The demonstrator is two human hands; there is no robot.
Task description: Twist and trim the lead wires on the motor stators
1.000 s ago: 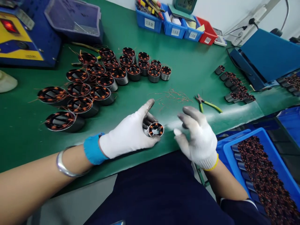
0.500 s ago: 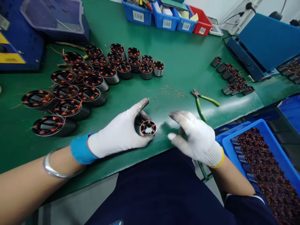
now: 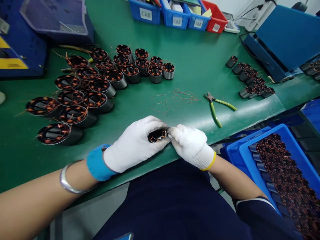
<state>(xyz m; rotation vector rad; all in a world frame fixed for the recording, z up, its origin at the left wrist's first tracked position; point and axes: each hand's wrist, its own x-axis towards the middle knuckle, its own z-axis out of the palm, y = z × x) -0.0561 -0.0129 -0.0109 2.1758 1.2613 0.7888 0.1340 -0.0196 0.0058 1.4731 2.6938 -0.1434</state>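
Near the front edge of the green bench, my left hand [image 3: 138,143], in a white glove, is wrapped round a motor stator [image 3: 157,135], a metal ring with copper windings inside. My right hand [image 3: 188,143], also gloved, meets it at the right rim. Its thumb and fingers are pinched together there; what lies between them is too small to make out, and the fingertips partly cover the rim. Beyond the hands lie copper wire scraps [image 3: 178,97]. Green-handled cutting pliers [image 3: 217,106] rest with handles spread to the right of the scraps.
Several wound stators [image 3: 95,99] stand in rows at the left, and a smaller group [image 3: 250,81] at the right. A blue crate [image 3: 240,148] of stators sits at the lower right. Blue bins [image 3: 175,20], a red bin [image 3: 216,18] and a blue machine [image 3: 285,36] line the back.
My right hand has moved left and closed its fingers at the stator's rim. My left fingers have closed further round the stator, which now looks tilted.
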